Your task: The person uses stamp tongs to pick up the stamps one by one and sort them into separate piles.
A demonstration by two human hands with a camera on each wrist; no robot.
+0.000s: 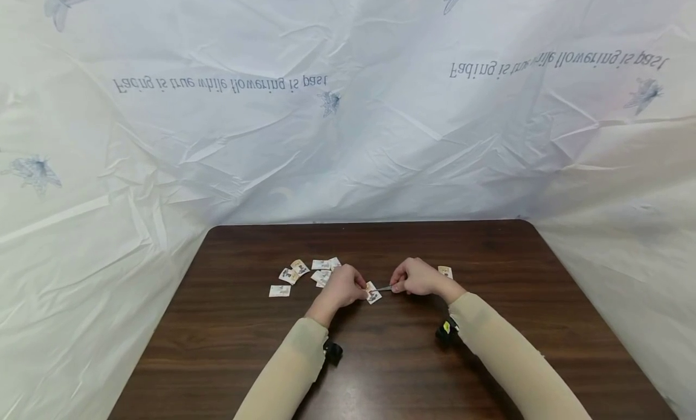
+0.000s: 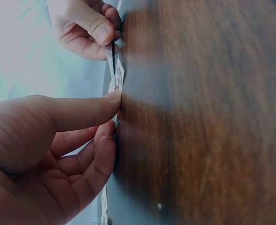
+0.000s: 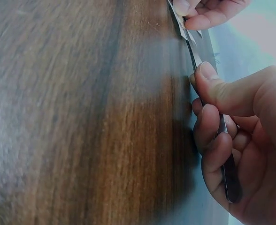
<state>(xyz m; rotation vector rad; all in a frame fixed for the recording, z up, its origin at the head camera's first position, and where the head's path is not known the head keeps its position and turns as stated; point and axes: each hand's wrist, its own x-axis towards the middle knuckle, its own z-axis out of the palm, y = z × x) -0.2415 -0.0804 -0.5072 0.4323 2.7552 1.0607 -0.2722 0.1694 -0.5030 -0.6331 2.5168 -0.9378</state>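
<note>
My right hand [image 1: 421,277] grips metal tweezers [image 3: 231,176], thumb and fingers curled round them, their tips pointing left. The tips reach a small white card with printed pictures [image 1: 373,294], which lies between my hands at the table's middle. With thumb and fingertips my left hand [image 1: 344,287] pinches the card's left edge. In the left wrist view the left thumb [image 2: 81,112] presses at the card's edge, the other fingers loosely curled below. Whether the tweezers' tips grip the card or only touch it, I cannot tell.
Several similar cards [image 1: 280,291] lie left of my left hand on the dark wooden table [image 1: 228,335], some overlapping. Another card [image 1: 445,272] lies just behind my right wrist. A white sheet with printed lettering [image 1: 348,154] hangs behind and beside the table.
</note>
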